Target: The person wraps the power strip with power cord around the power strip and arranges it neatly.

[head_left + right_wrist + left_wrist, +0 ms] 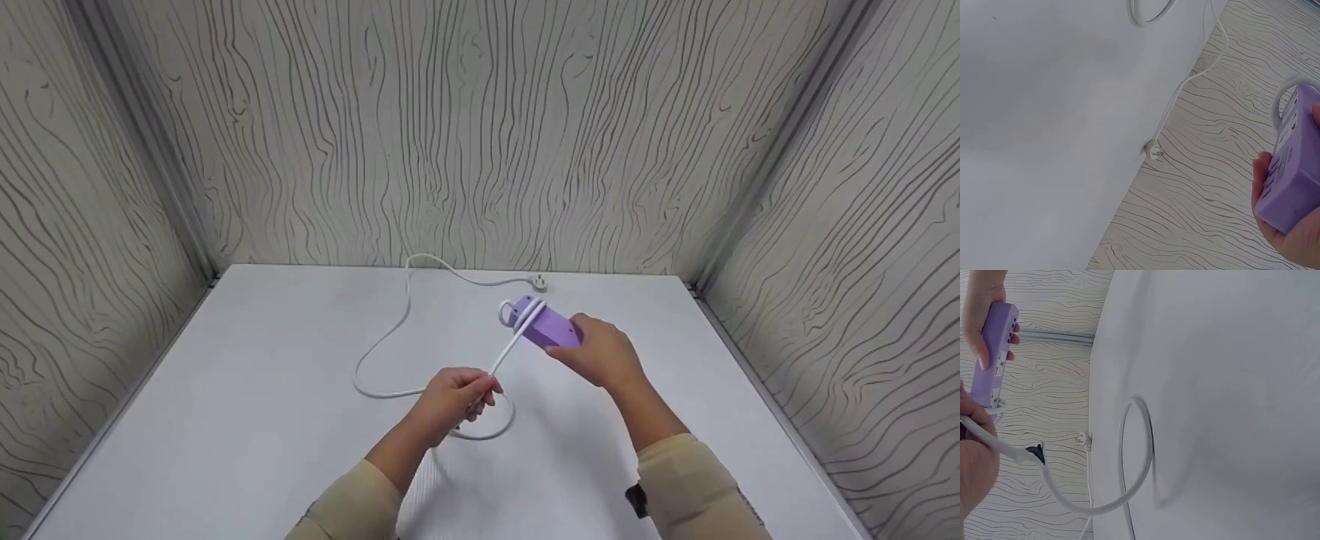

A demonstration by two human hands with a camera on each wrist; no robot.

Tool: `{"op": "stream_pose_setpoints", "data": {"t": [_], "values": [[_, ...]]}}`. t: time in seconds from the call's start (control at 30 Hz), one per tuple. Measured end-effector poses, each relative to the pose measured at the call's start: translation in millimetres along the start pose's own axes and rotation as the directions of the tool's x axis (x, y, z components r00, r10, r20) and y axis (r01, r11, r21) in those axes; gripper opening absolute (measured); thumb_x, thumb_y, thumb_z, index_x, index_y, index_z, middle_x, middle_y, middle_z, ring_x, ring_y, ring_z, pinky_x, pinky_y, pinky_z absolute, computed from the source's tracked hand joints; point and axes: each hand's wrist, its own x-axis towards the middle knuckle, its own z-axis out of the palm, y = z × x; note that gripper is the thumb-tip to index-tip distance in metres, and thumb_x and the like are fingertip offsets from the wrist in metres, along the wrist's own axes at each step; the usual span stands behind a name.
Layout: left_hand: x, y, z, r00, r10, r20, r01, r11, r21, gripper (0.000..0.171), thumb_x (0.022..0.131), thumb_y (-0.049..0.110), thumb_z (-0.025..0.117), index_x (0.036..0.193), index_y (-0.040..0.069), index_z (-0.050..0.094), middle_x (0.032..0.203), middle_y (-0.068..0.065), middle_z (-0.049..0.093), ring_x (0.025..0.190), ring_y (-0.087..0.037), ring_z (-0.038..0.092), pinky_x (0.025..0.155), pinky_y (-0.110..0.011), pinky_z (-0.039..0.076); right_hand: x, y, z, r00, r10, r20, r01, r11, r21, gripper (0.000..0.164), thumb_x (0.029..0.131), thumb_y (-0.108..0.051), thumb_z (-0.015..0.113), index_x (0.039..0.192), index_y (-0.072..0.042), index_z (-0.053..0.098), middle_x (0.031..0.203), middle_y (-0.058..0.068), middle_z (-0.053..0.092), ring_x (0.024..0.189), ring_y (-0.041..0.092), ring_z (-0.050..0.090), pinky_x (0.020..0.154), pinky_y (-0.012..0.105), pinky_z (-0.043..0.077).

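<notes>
In the head view my right hand [604,352] grips a purple power strip [553,330] by its near end, holding it tilted over the table. White cord [508,351] is wound around the strip's far end, with a small loop standing out there. My left hand [454,396] pinches this cord a short way below the strip, and the stretch between looks straight. Sockets on the power strip [994,354] face sideways in the left wrist view. A dark tie [1036,453] sits on the cord just past my left hand.
From my left hand the cord curves in a loop on the white table [247,390] and runs to the back. Its three-pin plug [538,283] lies near the back edge. Wood-patterned panels [450,135] enclose the table at the back and both sides.
</notes>
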Motion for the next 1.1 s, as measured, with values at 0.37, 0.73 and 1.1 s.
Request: {"op": "stream_pose_setpoints", "data": {"t": [0.37,0.73,1.1], "values": [[6.9,-11.6,-8.8,0.997,0.069,0.038,-0.075,0.974,0.212,0.019,0.09,0.022,0.057,0.101,0.013,0.07,0.082,-0.016,0.064,0.067,-0.012,0.055,0.059,-0.026,0.048,-4,-5,-5,0.999,-0.029,-0.044,0.032,0.997,0.072,0.062,0.075,-0.05,0.068,0.12,-0.011,0.054,0.109,0.009,0.062,0.095,0.026,0.057,0.081,0.048,0.046],[11.2,-25.6,-27.5,0.988,0.105,0.115,-0.142,0.91,0.389,0.016,0.089,0.016,0.06,0.101,0.013,0.07,0.086,0.002,0.066,0.078,-0.013,0.062,0.073,-0.028,0.052,-13,-10,-6,0.974,-0.219,-0.054,0.223,0.971,0.084,0.061,0.072,-0.047,0.072,0.12,-0.014,0.055,0.107,0.004,0.062,0.093,0.022,0.056,0.081,0.044,0.047],[18.2,-26.2,-42.5,0.989,0.055,0.138,-0.123,0.829,0.546,0.013,0.086,0.022,0.064,0.093,0.016,0.072,0.08,0.003,0.065,0.073,-0.007,0.056,0.067,-0.024,0.047,-18,-13,0,0.923,-0.385,-0.002,0.382,0.915,0.132,0.054,0.071,-0.046,0.073,0.114,-0.017,0.058,0.102,-0.005,0.061,0.087,0.013,0.053,0.076,0.036,0.047]]}}
